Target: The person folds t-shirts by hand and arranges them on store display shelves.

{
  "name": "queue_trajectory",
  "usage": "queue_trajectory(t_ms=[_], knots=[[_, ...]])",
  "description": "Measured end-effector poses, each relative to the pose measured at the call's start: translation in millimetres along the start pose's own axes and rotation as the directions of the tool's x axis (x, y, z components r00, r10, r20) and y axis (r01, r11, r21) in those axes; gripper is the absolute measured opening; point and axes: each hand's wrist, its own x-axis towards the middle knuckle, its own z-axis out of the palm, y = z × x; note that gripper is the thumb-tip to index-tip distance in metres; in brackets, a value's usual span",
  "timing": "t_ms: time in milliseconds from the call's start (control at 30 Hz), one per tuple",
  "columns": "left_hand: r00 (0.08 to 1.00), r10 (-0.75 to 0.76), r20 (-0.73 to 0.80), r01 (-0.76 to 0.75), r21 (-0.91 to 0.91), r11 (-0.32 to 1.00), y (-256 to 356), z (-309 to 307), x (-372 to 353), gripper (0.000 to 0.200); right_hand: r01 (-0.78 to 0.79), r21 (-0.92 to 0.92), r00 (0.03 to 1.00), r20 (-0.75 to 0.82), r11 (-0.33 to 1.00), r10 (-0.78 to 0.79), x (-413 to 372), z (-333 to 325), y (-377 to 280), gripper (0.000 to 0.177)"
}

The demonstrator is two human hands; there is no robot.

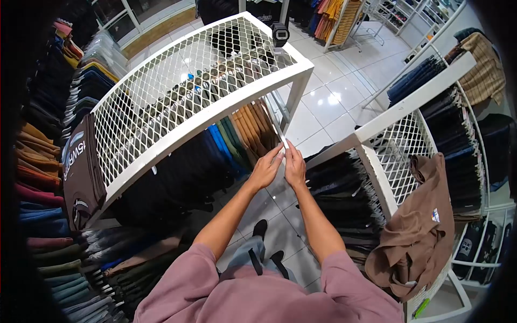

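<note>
My left hand (266,168) and my right hand (294,166) are close together in front of me, fingertips pinched at the lower end of a thin whitish strip (283,139). What the strip belongs to I cannot tell. Just beyond my fingers, tan and brown garments (253,129) hang under a white rack with a mesh top (188,116). Green and blue garments (223,142) hang beside them. A black digital watch (280,35) is strapped around the rack's far corner.
A folded dark brown shirt (83,167) lies over the rack's left end. On the right, a brown garment (417,237) drapes across a second white rack (371,175) with black garments below. A green object (421,308) sits at lower right. Clothes line the left side; tiles (258,212) cover the floor.
</note>
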Motion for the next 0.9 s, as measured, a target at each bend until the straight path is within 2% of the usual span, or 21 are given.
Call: queue_trajectory(t_ms=[67,133,167,233,333,367,467,500,567,700,767,833,900], knots=[[1.0,-0.015,-0.024,0.015,-0.003,1.0,5,-8,14,0.051,0.031,0.005,0.999,-0.01,1.0,-0.031,21,7,-3,0.043],[0.998,-0.031,-0.047,0.031,-0.008,0.999,11,-16,25,0.052,-0.014,0.016,1.0,0.018,1.0,0.013,38,16,2,0.043],[0.997,-0.041,-0.064,0.041,0.001,0.999,15,-20,30,0.051,0.034,0.053,0.999,-0.031,0.998,-0.032,45,22,3,0.041],[0.994,-0.026,-0.103,0.026,0.001,1.0,14,-24,40,0.051,0.043,0.066,0.999,-0.022,0.997,-0.042,59,25,-7,0.04],[0.996,-0.05,-0.067,0.047,-0.049,0.998,-3,-33,60,0.051,0.081,0.085,0.997,-0.01,0.993,-0.081,78,32,-16,0.04],[0.99,0.068,-0.12,-0.077,-0.072,0.994,-13,-31,67,0.051,0.083,0.104,0.997,-0.008,0.991,-0.083,85,36,-17,0.04],[0.986,0.066,-0.152,-0.088,-0.142,0.986,-19,-37,78,0.051,0.079,0.108,0.997,-0.007,0.991,-0.079,98,47,-19,0.041],[0.994,0.008,-0.106,-0.028,-0.187,0.982,-18,-42,81,0.048,0.12,0.099,0.993,-0.024,0.988,-0.119,103,51,-18,0.041],[0.994,-0.026,-0.108,0.007,-0.17,0.985,-14,-45,87,0.049,0.162,0.092,0.986,-0.038,0.982,-0.159,110,58,-13,0.042],[0.99,-0.132,-0.053,0.125,-0.111,0.986,-12,-48,95,0.053,0.077,0.042,0.997,0.026,0.996,-0.078,116,61,-7,0.045],[0.992,-0.109,-0.058,0.103,-0.092,0.99,-15,-46,95,0.055,0.046,0.031,0.999,0.029,0.998,-0.047,116,64,1,0.045],[0.994,-0.09,-0.056,0.086,-0.075,0.993,-24,-40,92,0.058,0.006,-0.1,0.999,-0.032,0.995,-0.01,107,66,14,0.043],[0.995,-0.096,-0.033,0.096,-0.01,0.995,-31,-36,87,0.058,-0.036,-0.108,0.999,-0.028,0.994,0.034,99,66,26,0.044]])
